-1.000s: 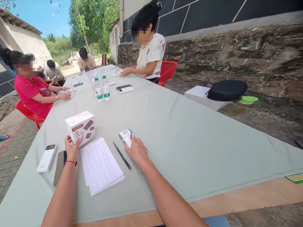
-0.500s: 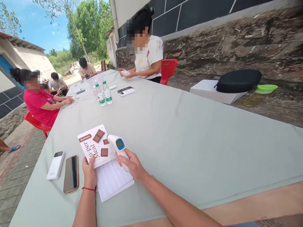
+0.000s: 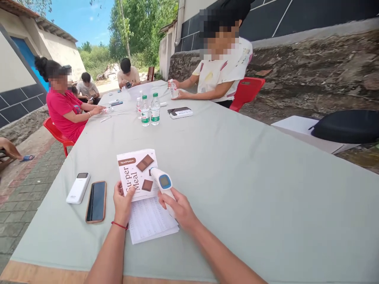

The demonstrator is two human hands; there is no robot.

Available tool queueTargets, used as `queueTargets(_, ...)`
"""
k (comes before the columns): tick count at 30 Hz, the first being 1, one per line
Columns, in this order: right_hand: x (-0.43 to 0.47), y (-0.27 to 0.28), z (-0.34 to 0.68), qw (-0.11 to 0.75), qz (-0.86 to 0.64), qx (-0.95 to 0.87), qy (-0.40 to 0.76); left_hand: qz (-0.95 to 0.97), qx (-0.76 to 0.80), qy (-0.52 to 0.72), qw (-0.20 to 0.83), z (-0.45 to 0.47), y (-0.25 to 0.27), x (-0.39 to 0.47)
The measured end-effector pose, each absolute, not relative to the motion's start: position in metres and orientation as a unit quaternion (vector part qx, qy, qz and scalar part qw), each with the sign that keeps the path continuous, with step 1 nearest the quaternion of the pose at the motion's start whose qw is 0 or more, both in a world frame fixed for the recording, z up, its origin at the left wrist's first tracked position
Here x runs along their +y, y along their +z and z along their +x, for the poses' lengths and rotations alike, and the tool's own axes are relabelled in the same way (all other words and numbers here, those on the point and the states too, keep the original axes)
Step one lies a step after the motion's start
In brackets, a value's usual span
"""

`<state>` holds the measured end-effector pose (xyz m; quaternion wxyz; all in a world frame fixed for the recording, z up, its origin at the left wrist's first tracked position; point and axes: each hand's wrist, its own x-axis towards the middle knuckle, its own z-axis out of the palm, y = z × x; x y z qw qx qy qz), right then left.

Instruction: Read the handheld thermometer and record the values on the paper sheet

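Stretching away from the wearer, one long table under a pale grey-green cloth (image 3: 237, 165) carries everything; its near edge shows bare wood at the lower left. One white cardboard box printed with brown chocolate squares (image 3: 137, 172) is held tilted up by the left hand (image 3: 122, 203), thumb on its printed face and fingers behind its lower edge, near the table's near left corner; I judge it light, stiff enough to hold by one edge, yet easily dented, so a flat pinch at the edge or across both faces suits it. Beneath it, one stack of white printed sheets (image 3: 151, 223) lies on the cloth, thin, floppy and apt to slide. One black smartphone with a copper-coloured rim (image 3: 96, 201) lies flat to the left, and one white rectangular power bank (image 3: 78, 188) just beside it, closer to the left edge; both look smooth and slippery. One white pistol-shaped infrared thermometer with a blue-framed screen (image 3: 162, 183) sits in the right hand (image 3: 177, 209), fingers wrapped around its handle, head touching or just over the box; hard plastic, light, best gripped by the handle, with a screen that would not like a fall. Further along the middle stand two clear plastic bottles with green labels (image 3: 150, 112); four other people sit towards the far end.
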<state>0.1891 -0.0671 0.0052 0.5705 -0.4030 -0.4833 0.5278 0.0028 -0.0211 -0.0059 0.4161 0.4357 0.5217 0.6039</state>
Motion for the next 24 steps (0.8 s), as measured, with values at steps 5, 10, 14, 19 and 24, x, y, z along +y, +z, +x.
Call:
queueTargets(5,-0.071,0.007,0.188,0.578,-0.395,-0.451,0.553,0.466,0.521,0.592,0.402,0.005,-0.002,-0.024)
queueTargets(10,-0.074,0.006,0.184,0.592,-0.385,-0.428,0.564,0.484,0.520,0.582,0.396,0.006,0.001,-0.024)
queueTargets(14,-0.075,0.003,0.183,0.596,-0.383,-0.429,0.561,0.486,0.519,0.581,0.395,0.007,0.003,-0.025)
queueTargets(19,-0.074,-0.001,0.183,0.594,-0.398,-0.439,0.545,0.489,0.517,0.578,0.398,0.007,0.004,-0.026)
queueTargets(24,-0.073,-0.003,0.183,0.590,-0.405,-0.443,0.541,0.487,0.518,0.577,0.402,0.008,0.005,-0.026)
